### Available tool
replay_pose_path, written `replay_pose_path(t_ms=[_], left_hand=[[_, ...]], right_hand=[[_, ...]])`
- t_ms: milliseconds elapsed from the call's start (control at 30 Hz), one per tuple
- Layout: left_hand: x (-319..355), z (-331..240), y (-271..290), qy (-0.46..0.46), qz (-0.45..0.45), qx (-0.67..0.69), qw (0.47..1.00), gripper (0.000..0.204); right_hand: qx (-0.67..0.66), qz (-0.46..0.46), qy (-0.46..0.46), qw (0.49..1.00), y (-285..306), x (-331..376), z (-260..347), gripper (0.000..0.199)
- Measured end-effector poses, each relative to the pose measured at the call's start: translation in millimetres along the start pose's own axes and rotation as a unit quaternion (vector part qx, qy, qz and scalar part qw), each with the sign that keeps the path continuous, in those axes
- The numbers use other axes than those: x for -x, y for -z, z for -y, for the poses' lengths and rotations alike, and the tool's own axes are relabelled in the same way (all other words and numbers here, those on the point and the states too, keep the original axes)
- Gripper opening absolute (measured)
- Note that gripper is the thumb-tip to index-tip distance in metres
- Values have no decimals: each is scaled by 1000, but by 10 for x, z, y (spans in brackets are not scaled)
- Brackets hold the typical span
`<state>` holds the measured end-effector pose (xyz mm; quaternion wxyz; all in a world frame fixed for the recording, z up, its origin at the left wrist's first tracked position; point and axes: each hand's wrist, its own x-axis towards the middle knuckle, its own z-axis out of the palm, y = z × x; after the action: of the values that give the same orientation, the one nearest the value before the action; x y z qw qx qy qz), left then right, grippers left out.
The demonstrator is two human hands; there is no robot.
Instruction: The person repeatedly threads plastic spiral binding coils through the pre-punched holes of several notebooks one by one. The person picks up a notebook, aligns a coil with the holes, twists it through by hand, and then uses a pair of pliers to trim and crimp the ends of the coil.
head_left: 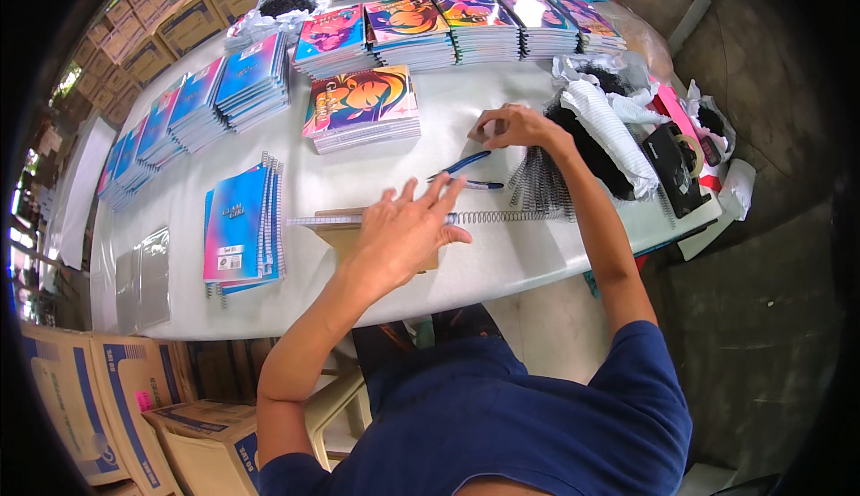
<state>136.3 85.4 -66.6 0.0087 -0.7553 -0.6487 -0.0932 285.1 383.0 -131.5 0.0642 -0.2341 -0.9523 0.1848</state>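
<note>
My left hand (399,232) lies with fingers spread over a brown cardboard-backed notebook (336,243) near the table's front edge. Along its punched edge runs a dark wire coil (502,216), which sticks out to the right well past the hand. Beyond the coil lie blue-handled pliers (468,163) and what looks like a second slim blue tool (484,185). Just over the pliers' handle end hovers my right hand (520,127), its fingers bent and thumb apart, with nothing visible between them. A bundle of loose wire coils (542,182) sits under my right forearm.
Stacked notebooks (408,30) line the far side; blue-pink ones (197,102) stand at the left. A short stack (363,106) and loose blue notebooks (240,218) lie nearer. Paper-wrapped black coils (600,138) and a black box (672,169) fill the right. Cartons (134,388) stand below left.
</note>
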Motion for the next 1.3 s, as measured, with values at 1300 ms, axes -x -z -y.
replay_pose_path(t_ms=[1300], left_hand=[[356, 481, 81, 160, -207, 31, 965, 98]], right_hand=[[-623, 163, 125, 755, -88, 143, 1191, 45]])
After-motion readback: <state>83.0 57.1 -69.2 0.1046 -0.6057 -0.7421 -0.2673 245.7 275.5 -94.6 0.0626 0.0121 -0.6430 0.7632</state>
